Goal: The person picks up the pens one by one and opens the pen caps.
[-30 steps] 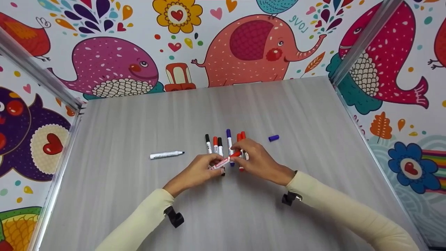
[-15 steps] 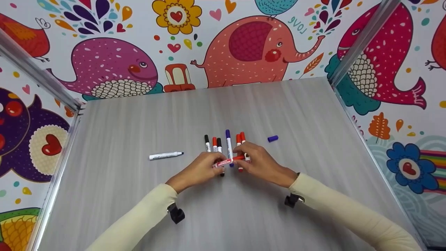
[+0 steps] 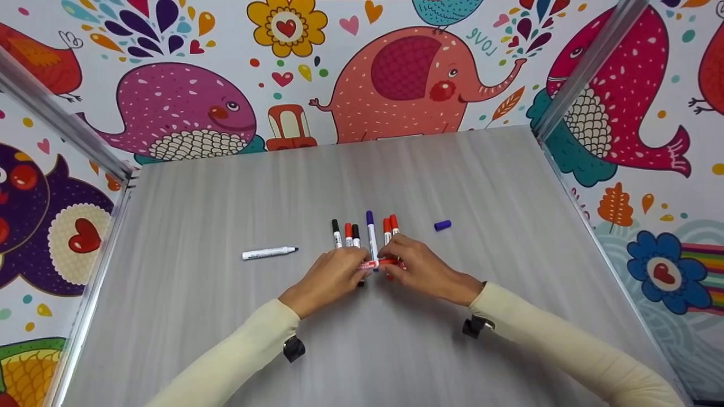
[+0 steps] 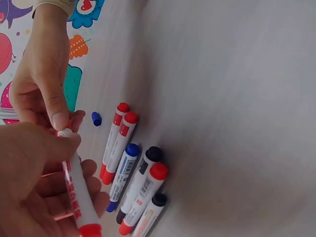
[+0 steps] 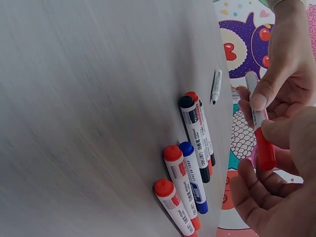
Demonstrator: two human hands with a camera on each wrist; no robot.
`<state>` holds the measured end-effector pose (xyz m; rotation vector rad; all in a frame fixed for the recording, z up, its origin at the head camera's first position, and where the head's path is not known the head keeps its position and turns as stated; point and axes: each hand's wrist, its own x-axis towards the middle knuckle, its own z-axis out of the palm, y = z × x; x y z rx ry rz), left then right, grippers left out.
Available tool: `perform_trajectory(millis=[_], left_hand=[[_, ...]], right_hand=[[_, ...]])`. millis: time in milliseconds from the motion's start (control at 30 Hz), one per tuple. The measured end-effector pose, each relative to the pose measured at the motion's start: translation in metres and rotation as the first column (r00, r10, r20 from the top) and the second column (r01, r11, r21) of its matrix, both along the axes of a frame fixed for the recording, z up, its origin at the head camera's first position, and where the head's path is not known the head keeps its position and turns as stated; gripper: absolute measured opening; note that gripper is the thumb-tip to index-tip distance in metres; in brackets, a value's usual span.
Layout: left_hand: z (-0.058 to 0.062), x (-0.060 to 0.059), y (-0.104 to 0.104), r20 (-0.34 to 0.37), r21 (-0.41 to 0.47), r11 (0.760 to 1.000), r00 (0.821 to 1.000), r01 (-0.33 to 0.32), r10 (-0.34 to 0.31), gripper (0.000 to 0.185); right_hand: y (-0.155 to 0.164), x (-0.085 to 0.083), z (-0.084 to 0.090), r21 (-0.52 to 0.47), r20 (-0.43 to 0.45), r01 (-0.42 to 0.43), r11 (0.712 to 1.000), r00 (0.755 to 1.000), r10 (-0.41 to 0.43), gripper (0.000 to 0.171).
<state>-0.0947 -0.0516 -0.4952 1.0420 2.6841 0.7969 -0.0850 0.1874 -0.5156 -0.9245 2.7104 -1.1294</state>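
Over grey worktop (image 3: 226,198), holding left hand (image 3: 326,282) and right hand (image 3: 424,267) angled inward, pinching a red-capped marker (image 4: 77,185) in both hands' fingers.

The left hand (image 5: 290,66) grips a marker (image 5: 257,117) by its white barrel (image 5: 252,81); the right hand (image 5: 289,197) pinches the red cap (image 5: 265,152). Black, red and blue markers (image 5: 194,173) lie on the counter (image 5: 89,118), near an uncapped marker (image 5: 217,85).

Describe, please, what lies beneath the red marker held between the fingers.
In the head view, the held red marker crosses over the blue-capped marker, which lies on the table. Its upper length shows; the strip directly beneath the held marker is covered.
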Motion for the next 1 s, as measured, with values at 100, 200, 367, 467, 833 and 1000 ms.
perform_trajectory(millis=[100,200,367,467,833,1000], left_hand=[[-0.0005,-0.0004,0.0002,0.001,0.018,1.0,1.0,0.016,-0.017,0.003],[-0.0001,-0.0002,0.0005,0.004,0.032,0.999,0.999,0.036,-0.036,0.006],[0.0001,0.0004,0.0014,0.003,0.051,0.998,0.999,0.043,-0.043,0.006],[0.0003,0.0009,0.0016,-0.001,0.061,0.997,0.999,0.046,-0.046,0.006],[0.0016,0.0001,-0.0003,0.021,0.122,0.989,0.996,0.088,-0.091,0.011],[-0.0026,0.0003,-0.0032,0.052,0.166,0.981,0.993,0.096,-0.106,0.014]], right_hand=[[0.0014,-0.0002,0.0014,0.012,-0.002,-0.02,1.0,1.0,0.02,0.02],[0.0032,-0.0008,0.0026,0.025,0.003,-0.044,0.999,0.999,0.043,0.018],[0.006,-0.0014,0.0056,0.064,0.023,-0.081,0.995,0.997,0.079,0.017],[0.0072,-0.0017,0.0078,0.08,0.019,-0.099,0.992,0.995,0.098,0.016],[0.0079,-0.0047,0.0085,0.056,-0.08,-0.134,0.989,0.987,0.139,0.014],[0.0075,-0.0048,0.0066,0.05,-0.119,-0.155,0.987,0.98,0.16,0.01]])
